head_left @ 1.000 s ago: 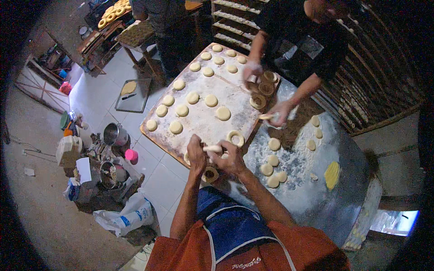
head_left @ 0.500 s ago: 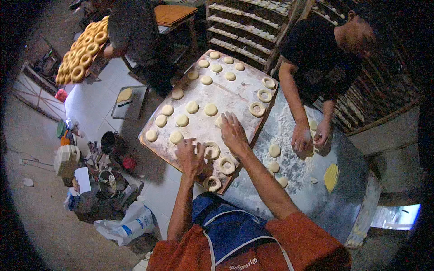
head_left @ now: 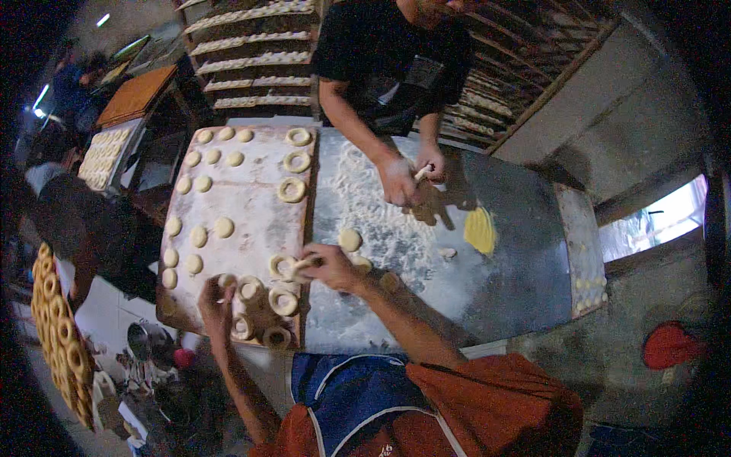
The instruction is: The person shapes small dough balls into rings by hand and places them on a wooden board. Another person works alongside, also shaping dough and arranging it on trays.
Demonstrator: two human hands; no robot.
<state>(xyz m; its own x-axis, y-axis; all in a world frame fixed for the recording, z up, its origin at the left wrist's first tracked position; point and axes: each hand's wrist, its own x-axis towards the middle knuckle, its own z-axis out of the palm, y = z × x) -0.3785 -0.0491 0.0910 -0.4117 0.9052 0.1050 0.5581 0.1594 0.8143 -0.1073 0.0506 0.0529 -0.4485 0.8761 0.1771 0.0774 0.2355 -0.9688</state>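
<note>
— Where are the person's own hands?

— Both sit low in the middle of the frame, at the near end of the floured board [head_left: 251,164]. The left hand [head_left: 215,301] rests on the board by a small dough piece [head_left: 227,280], fingers curled; whether it grips anything I cannot tell. The right hand [head_left: 329,266] pinches a dough ring [head_left: 283,266] at the board's right edge.

— And around them?

— More rings [head_left: 283,302] lie just below, flat dough rounds [head_left: 199,236] fill the board's left side. A loose round [head_left: 349,239] lies on the metal table [head_left: 502,282], just right of the hand.

— Anyone else?

— A co-worker's hands [head_left: 411,177] at centre top hold a dough strip.
</note>
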